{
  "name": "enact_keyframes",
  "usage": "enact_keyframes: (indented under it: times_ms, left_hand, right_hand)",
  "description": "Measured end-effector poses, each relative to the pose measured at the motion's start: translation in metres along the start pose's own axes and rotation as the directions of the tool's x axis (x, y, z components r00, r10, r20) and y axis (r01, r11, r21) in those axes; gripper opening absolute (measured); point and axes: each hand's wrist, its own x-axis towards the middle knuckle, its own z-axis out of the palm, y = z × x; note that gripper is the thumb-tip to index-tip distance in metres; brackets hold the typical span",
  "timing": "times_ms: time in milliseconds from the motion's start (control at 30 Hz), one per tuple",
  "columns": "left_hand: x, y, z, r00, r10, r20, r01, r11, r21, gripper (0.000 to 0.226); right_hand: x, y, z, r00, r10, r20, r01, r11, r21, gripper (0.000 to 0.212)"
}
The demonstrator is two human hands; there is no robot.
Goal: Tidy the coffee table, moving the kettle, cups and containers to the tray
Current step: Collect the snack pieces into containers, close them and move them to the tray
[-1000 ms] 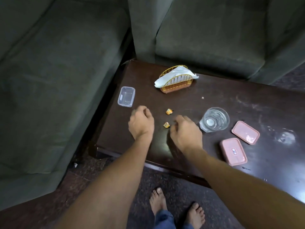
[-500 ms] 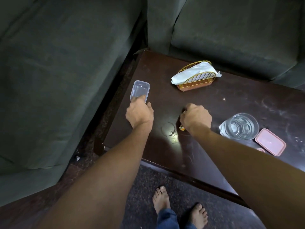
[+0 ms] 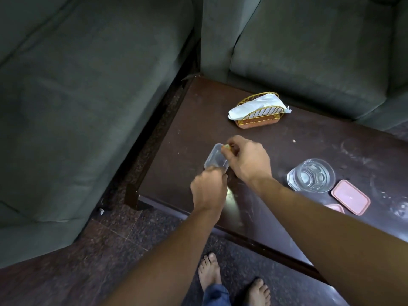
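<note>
A small clear plastic container (image 3: pixel 216 159) is held at its near end by my left hand (image 3: pixel 208 191), above the dark coffee table (image 3: pixel 187 138). My right hand (image 3: pixel 247 160) is just right of it and pinches small yellow scraps (image 3: pixel 226 147) over the container's open top. A clear drinking glass (image 3: pixel 311 175) stands to the right. A pink lid (image 3: pixel 351 197) lies beside the glass, and the edge of a second pink piece (image 3: pixel 335 207) shows behind my right forearm. No tray or kettle is in view.
A gold wire napkin holder (image 3: pixel 258 114) with white napkins stands at the table's back. Grey-green sofas (image 3: pixel 77 96) border the table on the left and behind. A crumb (image 3: pixel 293 141) lies mid-table. My bare feet (image 3: pixel 231 281) stand on the stone floor below the near edge.
My left hand reached the clear container and drew it toward the table's middle. My right hand picked up the yellow scraps and brought them over the container. The view shifted left.
</note>
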Motion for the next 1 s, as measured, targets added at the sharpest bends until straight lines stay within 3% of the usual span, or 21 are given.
enact_keyframes:
  times_ms: [200,367,467,567,667,867,1000]
  left_hand:
    - [-0.011,0.0,0.0,0.999,0.022,-0.046,-0.024,0.998,-0.055,0.02]
    - [-0.019,-0.008,0.003,0.974,0.066,-0.218,-0.083,0.994,-0.069,0.024]
    - [-0.02,-0.012,0.003,0.948,-0.048,-0.314,0.006,0.991,-0.133,0.019]
    - [-0.012,-0.013,-0.001,0.939,-0.242,-0.243,0.183,0.953,-0.243,0.028]
    - [-0.002,-0.013,-0.003,0.925,-0.352,-0.145,0.306,0.913,-0.269,0.035]
    - [0.005,-0.016,0.001,0.936,-0.35,-0.04,0.33,0.911,-0.248,0.025]
    - [0.006,-0.016,0.002,0.947,-0.317,-0.045,0.299,0.926,-0.23,0.025]
  right_hand:
    - [-0.001,-0.004,0.01,0.994,-0.017,0.108,0.023,0.998,-0.057,0.024]
    - [-0.025,0.022,0.002,0.993,0.073,-0.091,-0.076,0.997,-0.024,0.017]
    - [-0.037,0.044,0.001,0.986,0.165,0.039,-0.157,0.976,-0.152,0.018]
    - [-0.042,0.052,0.006,0.968,0.159,0.193,-0.095,0.948,-0.305,0.034]
    - [-0.04,0.053,0.012,0.968,0.134,0.213,-0.052,0.935,-0.352,0.034]
    - [-0.037,0.049,0.017,0.976,0.116,0.183,-0.048,0.939,-0.34,0.023]
    - [-0.042,0.049,0.012,0.993,0.116,-0.004,-0.113,0.965,-0.238,0.018]
